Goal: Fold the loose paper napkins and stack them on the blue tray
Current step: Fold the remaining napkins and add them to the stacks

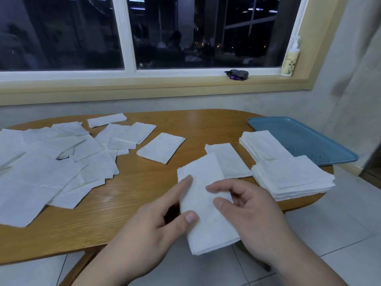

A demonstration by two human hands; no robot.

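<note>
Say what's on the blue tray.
The blue tray looks bare where visible. The far napkin stack and near napkin stack cover its near-left edge; whether they overlap it is hidden.

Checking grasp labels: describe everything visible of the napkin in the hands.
The held napkin is white, thin, faintly embossed paper, folded into a long rectangle, layers showing at its near end. It slants over the near edge of the table. The left hand pinches its left edge; the right hand grips its right side.

White napkins, a perforated blue tray, a wood-grain table.
</note>
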